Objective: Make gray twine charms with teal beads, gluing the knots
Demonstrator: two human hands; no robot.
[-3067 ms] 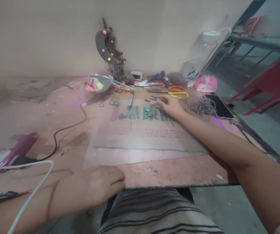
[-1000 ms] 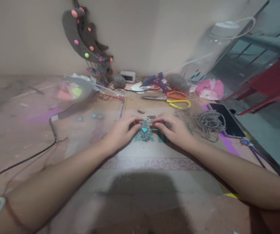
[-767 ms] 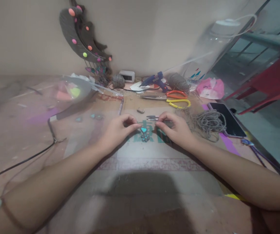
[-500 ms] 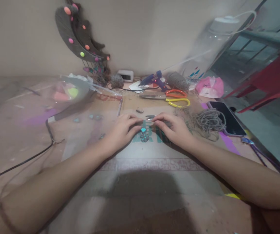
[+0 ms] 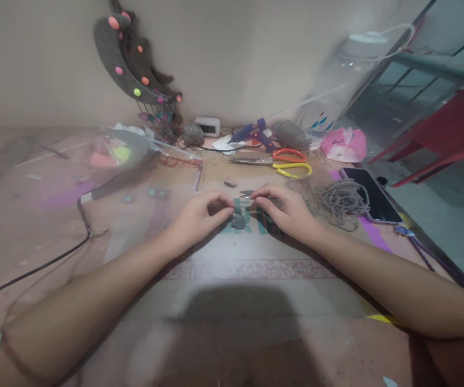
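Both my hands rest on a cardboard sheet [image 5: 256, 258] in the middle of the table. My left hand [image 5: 199, 217] is curled, with thumb and forefinger pinched together just left of a small grey-blue beaded ornament [image 5: 238, 221]. My right hand [image 5: 286, 208] is curled too, its fingertips pinched close to the left hand's, right above the ornament. What the fingers pinch is too small to make out. Small snips [image 5: 247, 193] lie just beyond the fingertips.
Behind the hands lie orange and yellow scissors [image 5: 292, 162], a blue glue gun [image 5: 256, 131], a twine ball [image 5: 292, 134] and a pink bag [image 5: 344, 144]. Loose twine [image 5: 338, 196] and a phone [image 5: 371, 185] lie right. A bowl [image 5: 119, 153], crescent decoration [image 5: 135, 70] and black cable [image 5: 54, 258] are left.
My left hand came up from the table's near edge to join the right at the ornament. In the last half second the fingertips closed together, and the turquoise heart is now hidden.
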